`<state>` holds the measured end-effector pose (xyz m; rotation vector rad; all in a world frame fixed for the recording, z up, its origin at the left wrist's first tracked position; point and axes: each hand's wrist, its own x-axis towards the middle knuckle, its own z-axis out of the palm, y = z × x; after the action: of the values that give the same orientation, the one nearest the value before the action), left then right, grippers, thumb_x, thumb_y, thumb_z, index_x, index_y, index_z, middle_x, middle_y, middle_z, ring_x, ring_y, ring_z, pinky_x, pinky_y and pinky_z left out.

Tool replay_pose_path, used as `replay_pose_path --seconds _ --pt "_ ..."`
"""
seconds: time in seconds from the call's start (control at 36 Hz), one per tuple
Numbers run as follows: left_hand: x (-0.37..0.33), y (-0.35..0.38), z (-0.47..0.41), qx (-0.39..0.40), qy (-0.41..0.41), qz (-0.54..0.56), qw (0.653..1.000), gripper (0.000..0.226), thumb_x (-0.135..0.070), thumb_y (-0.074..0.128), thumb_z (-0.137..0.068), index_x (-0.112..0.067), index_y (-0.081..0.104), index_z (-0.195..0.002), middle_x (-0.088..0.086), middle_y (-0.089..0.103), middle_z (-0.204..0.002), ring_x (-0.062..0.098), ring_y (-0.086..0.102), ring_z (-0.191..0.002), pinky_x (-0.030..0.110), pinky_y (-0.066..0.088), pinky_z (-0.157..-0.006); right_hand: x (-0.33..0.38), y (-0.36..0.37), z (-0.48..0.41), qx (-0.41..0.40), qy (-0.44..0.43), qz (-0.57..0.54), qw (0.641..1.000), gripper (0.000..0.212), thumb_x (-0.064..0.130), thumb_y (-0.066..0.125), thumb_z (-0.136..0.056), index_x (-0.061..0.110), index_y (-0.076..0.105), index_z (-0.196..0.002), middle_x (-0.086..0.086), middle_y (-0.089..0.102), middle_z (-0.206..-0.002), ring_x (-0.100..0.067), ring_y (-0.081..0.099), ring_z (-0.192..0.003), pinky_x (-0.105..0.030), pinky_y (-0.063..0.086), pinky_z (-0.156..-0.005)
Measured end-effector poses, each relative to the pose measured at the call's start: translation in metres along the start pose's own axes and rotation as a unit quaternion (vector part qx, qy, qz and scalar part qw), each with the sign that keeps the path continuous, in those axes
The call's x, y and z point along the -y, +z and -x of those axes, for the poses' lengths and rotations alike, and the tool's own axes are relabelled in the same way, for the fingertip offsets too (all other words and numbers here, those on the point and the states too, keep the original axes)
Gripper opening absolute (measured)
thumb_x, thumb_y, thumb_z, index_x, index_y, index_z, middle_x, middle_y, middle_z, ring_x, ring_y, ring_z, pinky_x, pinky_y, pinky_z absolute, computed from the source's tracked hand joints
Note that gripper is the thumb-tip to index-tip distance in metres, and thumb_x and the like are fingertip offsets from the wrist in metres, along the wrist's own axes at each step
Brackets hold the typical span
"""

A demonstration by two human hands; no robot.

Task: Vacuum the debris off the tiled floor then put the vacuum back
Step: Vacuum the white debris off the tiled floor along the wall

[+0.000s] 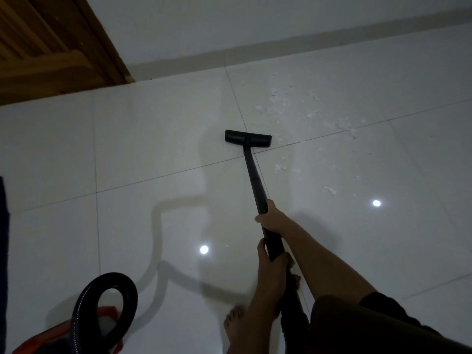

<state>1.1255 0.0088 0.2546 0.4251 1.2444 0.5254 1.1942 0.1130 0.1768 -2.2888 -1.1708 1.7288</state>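
Note:
The black vacuum wand (255, 180) slopes away from me to its flat floor head (247, 139), which rests on the white tiled floor (153, 149) at a grout crossing. White paper-like debris (306, 111) lies scattered to the right of and beyond the head. My right hand (272, 217) grips the wand halfway up. My left hand (270, 261) grips it lower, near the hose end. The red vacuum body (109, 314) sits at the bottom left with its black hose (84, 302) looping above it.
A wooden door (51, 42) stands at the top left beside the white wall (255, 26). My bare foot (236, 323) is on the tile below my hands. A dark edge of something (3, 226) runs along the left border. Two ceiling-light reflections shine on the floor.

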Motion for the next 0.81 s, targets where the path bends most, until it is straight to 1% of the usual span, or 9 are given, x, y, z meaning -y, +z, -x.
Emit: replay_pose_path --seconds 0.14,0.22,0.28,0.33,0.42,0.47,0.56,0.69,0.81 --pt "-0.012 -0.002 -0.011 0.001 0.004 -0.005 1.000 0.048 -0.002 0.043 -0.093 -0.032 0.030 -0.128 0.011 0.050 -0.078 0.011 0.046 -0.041 0.021 0.043 -0.041 0.013 -0.006 -0.011 0.006 -0.001 -0.005 1.000 0.070 0.017 0.053 -0.090 0.018 0.014 -0.149 -0.016 0.051 -0.123 -0.028 0.053 -0.098 -0.036 0.045 -0.081" --pt "-0.018 0.000 -0.016 0.002 0.003 -0.006 1.000 0.047 -0.003 0.043 -0.093 -0.034 0.030 -0.126 0.013 0.050 -0.079 0.011 0.046 -0.041 0.021 0.043 -0.041 0.017 -0.009 -0.017 0.009 -0.001 -0.006 1.000 0.070 0.016 0.052 -0.091 0.018 0.012 -0.149 -0.012 0.049 -0.112 -0.027 0.052 -0.096 -0.035 0.043 -0.078" --pt "-0.022 0.002 -0.020 0.001 0.002 -0.001 1.000 0.047 -0.002 0.043 -0.093 -0.033 0.031 -0.126 0.014 0.050 -0.080 0.012 0.045 -0.041 0.022 0.042 -0.040 0.020 -0.013 -0.020 0.010 -0.001 -0.004 1.000 0.070 0.016 0.052 -0.091 0.018 0.012 -0.149 -0.011 0.048 -0.110 -0.027 0.052 -0.094 -0.035 0.042 -0.078" --pt "-0.027 0.004 -0.024 0.000 0.002 0.004 1.000 0.048 -0.002 0.043 -0.093 -0.032 0.030 -0.129 0.014 0.050 -0.079 0.013 0.045 -0.041 0.022 0.042 -0.040 0.023 -0.018 -0.024 0.013 -0.004 -0.003 1.000 0.071 0.016 0.051 -0.092 0.018 0.011 -0.149 -0.012 0.050 -0.112 -0.027 0.052 -0.094 -0.035 0.043 -0.077" --pt "-0.035 0.008 -0.031 -0.002 0.005 0.014 1.000 0.052 -0.001 0.043 -0.093 -0.031 0.029 -0.133 0.014 0.050 -0.077 0.013 0.045 -0.039 0.022 0.042 -0.040 0.029 -0.026 -0.030 0.014 -0.008 0.004 1.000 0.072 0.016 0.051 -0.092 0.018 0.009 -0.150 -0.017 0.052 -0.122 -0.028 0.053 -0.095 -0.035 0.043 -0.078" --pt "-0.039 0.012 -0.035 -0.005 0.004 0.022 1.000 0.054 -0.001 0.044 -0.092 -0.031 0.029 -0.134 0.014 0.051 -0.077 0.014 0.046 -0.038 0.023 0.042 -0.040 0.032 -0.031 -0.034 0.014 -0.011 0.005 1.000 0.072 0.016 0.051 -0.092 0.017 0.009 -0.150 -0.017 0.051 -0.123 -0.027 0.052 -0.095 -0.034 0.043 -0.078" --pt "-0.045 0.019 -0.042 -0.006 -0.002 0.035 0.999 0.053 -0.001 0.044 -0.092 -0.034 0.029 -0.131 0.017 0.051 -0.079 0.017 0.045 -0.040 0.024 0.041 -0.041 0.035 -0.040 -0.039 0.019 -0.014 0.005 1.000 0.072 0.015 0.050 -0.092 0.016 0.007 -0.150 -0.014 0.050 -0.116 -0.026 0.050 -0.093 -0.033 0.041 -0.077" --pt "-0.058 0.031 -0.057 -0.021 -0.006 0.044 0.999 0.050 0.000 0.044 -0.092 -0.035 0.029 -0.123 0.017 0.051 -0.080 0.017 0.045 -0.040 0.025 0.042 -0.041 0.041 -0.056 -0.050 0.021 -0.017 0.020 0.999 0.074 0.015 0.050 -0.092 0.017 0.006 -0.151 -0.017 0.051 -0.126 -0.025 0.050 -0.093 -0.033 0.042 -0.077" --pt "-0.069 0.046 -0.065 -0.023 -0.014 0.056 0.998 0.050 -0.001 0.045 -0.092 -0.035 0.029 -0.125 0.015 0.051 -0.076 0.016 0.045 -0.039 0.024 0.041 -0.040 0.047 -0.074 -0.057 0.025 -0.013 0.043 0.999 0.075 0.014 0.049 -0.092 0.018 0.005 -0.151 -0.018 0.052 -0.125 -0.025 0.051 -0.092 -0.033 0.042 -0.076"
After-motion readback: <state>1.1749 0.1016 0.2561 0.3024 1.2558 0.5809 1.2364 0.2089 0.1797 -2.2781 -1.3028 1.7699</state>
